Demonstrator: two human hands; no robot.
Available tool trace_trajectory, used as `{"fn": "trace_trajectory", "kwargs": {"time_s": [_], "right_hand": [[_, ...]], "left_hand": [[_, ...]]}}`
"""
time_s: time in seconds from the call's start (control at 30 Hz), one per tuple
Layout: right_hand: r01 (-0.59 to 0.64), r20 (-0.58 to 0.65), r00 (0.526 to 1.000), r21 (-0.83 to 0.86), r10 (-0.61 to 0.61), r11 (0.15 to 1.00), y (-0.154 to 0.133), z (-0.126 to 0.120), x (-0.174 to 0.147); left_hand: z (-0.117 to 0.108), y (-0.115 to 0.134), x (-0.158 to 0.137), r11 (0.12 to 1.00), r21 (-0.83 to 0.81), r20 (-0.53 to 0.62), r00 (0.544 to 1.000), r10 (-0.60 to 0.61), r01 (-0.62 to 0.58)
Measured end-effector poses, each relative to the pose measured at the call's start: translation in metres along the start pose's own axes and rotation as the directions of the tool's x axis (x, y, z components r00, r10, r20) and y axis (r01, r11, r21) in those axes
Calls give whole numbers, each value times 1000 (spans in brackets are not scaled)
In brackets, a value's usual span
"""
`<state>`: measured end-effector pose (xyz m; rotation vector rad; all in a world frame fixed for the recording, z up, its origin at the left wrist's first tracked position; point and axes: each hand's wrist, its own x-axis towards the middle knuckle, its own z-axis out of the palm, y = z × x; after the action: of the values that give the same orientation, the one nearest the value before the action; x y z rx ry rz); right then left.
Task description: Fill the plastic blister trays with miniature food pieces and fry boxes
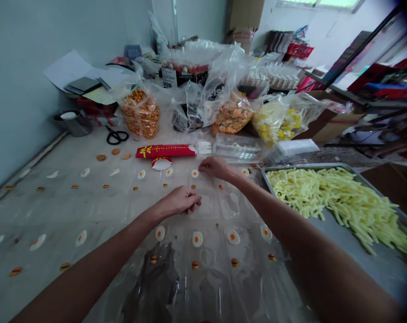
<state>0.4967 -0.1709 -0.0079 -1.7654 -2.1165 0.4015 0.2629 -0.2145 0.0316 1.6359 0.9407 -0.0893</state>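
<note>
Rows of clear plastic trays (115, 204) cover the table, many compartments holding a small fried-egg piece and a tiny burger piece. My right hand (215, 168) is at the back row with its fingertips pinched together beside a fried-egg piece (195, 173); whatever they hold is too small to make out. Nearer to me, my left hand (182, 199) hovers over the trays with curled fingers, and their contents are hidden. A burger piece (193, 186) lies between the two hands. In the closer row, another fried-egg piece (197, 238) sits above a burger piece (195, 265).
A metal tray (311, 229) of pale fry-shaped sticks (354, 197) stands at right. Along the back are bags of orange pieces (233, 114) and yellow pieces (280, 123). Red fry cartons (166, 151), black scissors (116, 136) and a metal cup (77, 124) lie before the wall.
</note>
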Motion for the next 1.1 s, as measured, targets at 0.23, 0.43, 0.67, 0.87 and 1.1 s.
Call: {"fn": "trace_trajectory", "kwargs": {"time_s": [0.23, 0.43, 0.67, 0.87, 1.1], "right_hand": [[21, -253, 966, 302, 59, 953, -33, -25, -29], [150, -261, 964, 363, -54, 920, -90, -22, -76], [-13, -209, 969, 485, 130, 875, -106, 13, -85], [-107, -13, 994, 200, 112, 974, -116, -19, -67], [-272, -63, 949, 326, 308, 905, -116, -20, -56]], "left_hand": [[-13, -1, 3, 676, -737, -79, 993, -87, 1], [-12, -1, -5, 520, -854, -39, 993, -109, 24], [4, -4, -11, 520, -854, -68, 993, -92, -10], [0, 6, -6, 688, -724, -180, 976, -120, -49], [1, 11, -2, 715, -682, -229, 973, -9, -154]]}}
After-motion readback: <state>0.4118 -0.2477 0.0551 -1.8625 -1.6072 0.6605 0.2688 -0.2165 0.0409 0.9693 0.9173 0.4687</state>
